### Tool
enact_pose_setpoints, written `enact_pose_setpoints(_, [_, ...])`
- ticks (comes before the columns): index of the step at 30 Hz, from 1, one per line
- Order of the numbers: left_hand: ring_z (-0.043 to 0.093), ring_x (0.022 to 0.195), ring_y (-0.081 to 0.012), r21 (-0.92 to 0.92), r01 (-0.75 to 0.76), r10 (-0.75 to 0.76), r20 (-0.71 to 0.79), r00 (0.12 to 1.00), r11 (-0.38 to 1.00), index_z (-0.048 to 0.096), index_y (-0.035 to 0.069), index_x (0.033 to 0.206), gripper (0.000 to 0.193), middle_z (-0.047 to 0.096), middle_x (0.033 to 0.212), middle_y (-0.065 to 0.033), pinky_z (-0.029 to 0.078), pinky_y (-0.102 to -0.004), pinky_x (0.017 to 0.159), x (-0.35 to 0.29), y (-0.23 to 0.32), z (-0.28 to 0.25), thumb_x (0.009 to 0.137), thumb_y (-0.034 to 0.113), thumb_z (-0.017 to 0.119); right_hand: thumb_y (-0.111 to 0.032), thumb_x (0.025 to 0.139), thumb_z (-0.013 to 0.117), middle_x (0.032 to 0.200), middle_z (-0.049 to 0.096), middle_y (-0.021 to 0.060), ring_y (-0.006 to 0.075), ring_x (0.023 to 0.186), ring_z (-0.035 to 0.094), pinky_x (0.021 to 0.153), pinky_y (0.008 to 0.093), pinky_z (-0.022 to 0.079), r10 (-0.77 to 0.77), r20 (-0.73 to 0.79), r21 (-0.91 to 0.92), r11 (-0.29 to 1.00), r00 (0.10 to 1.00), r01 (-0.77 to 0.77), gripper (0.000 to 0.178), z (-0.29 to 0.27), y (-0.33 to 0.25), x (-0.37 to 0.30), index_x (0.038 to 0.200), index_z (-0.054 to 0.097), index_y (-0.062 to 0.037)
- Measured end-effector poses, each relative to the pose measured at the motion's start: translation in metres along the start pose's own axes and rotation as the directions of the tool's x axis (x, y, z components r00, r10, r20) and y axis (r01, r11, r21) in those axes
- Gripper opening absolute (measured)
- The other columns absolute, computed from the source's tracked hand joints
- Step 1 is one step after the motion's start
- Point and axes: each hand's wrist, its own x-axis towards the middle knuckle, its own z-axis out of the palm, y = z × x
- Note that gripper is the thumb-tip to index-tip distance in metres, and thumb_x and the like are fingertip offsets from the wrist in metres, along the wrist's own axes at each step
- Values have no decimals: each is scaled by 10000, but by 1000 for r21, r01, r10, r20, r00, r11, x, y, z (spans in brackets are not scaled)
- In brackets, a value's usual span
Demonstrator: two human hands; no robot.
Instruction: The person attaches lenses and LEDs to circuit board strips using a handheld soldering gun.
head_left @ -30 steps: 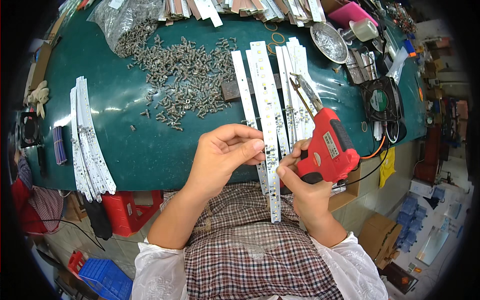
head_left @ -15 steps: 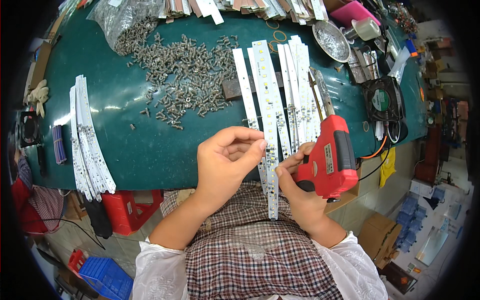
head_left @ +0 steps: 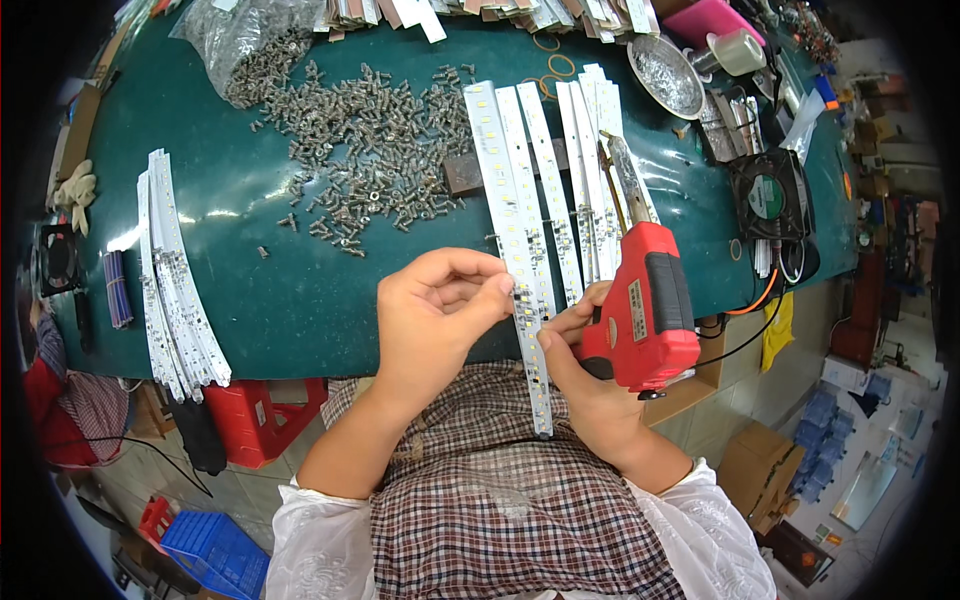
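Observation:
A long white LED strip board (head_left: 490,140) slants over the table's front edge, its near end above my checked apron. My left hand (head_left: 425,320) is closed, thumb and forefinger pinching the strip's left edge near its middle. My right hand (head_left: 605,410) is wrapped round a red and black soldering gun (head_left: 638,315), while its thumb and forefinger also grip the strip's right edge. The gun's tip points away from me, over several more white LED strips (head_left: 545,170) lying side by side. Small metal pieces stick out from some of those strips.
A heap of small metal connectors (head_left: 370,160) spreads from a plastic bag (head_left: 225,50). More LED strips (head_left: 175,290) lie at the left. To the right are a small fan (head_left: 768,195), a solder spool (head_left: 735,55) and a metal dish (head_left: 665,75). A dark bar (head_left: 465,175) lies beneath the strips.
The held strip's far end has swung left, now over the leftmost strips. Both hands and the soldering gun have shifted slightly left, keeping their grips.

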Motion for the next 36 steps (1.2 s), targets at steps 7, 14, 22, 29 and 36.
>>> enact_pose_setpoints(7, [682, 724, -135, 203, 55, -30, -127, 991, 978, 656, -79, 979, 132, 700, 856, -124, 572, -242, 666, 23, 0, -24, 875, 0, 671, 119, 858, 587, 1033, 443, 71, 121, 823, 600, 755, 290, 526, 4, 84, -223, 975, 996, 15, 391, -25, -15, -14, 1105, 339, -56])
enact_pose_setpoints(14, [673, 711, -128, 487, -9, 98, -158, 982, 873, 635, -72, 953, 109, 695, 846, -102, 555, -241, 644, 29, -9, -20, 876, 0, 659, 34, 764, 717, 998, 528, 130, 163, 803, 581, 687, 294, 482, -186, 35, -353, 917, 982, 186, 371, -51, -12, -30, 1028, 457, 6])
enact_pose_setpoints(22, [602, 611, -78, 788, -191, 300, 9, 954, 586, 662, 19, 999, 196, 671, 920, -52, 456, -221, 562, 25, 5, -20, 805, 3, 687, -156, 904, 642, 906, 515, 67, 127, 711, 553, 660, 301, 493, 6, 149, -121, 993, 989, 12, 343, -61, -2, -42, 1154, 447, -26])
enact_pose_setpoints(29, [507, 557, -62, 721, -225, 273, 52, 961, 656, 701, 31, 958, 167, 652, 890, -34, 408, -210, 536, 29, 4, -26, 800, -14, 672, -232, 942, 628, 675, 517, 22, 89, 554, 502, 532, 256, 429, 104, 227, -309, 950, 968, -29, 267, -63, 17, -45, 1035, 489, -24])
enact_pose_setpoints(36, [468, 524, -57, 741, -231, 285, 57, 957, 630, 718, 37, 954, 180, 654, 858, -26, 388, -214, 514, 31, 1, -28, 792, -23, 671, -47, 793, 717, 836, 637, 115, 245, 708, 636, 627, 331, 500, 103, 204, -405, 914, 974, -11, 269, -63, 38, -42, 1041, 637, 17])
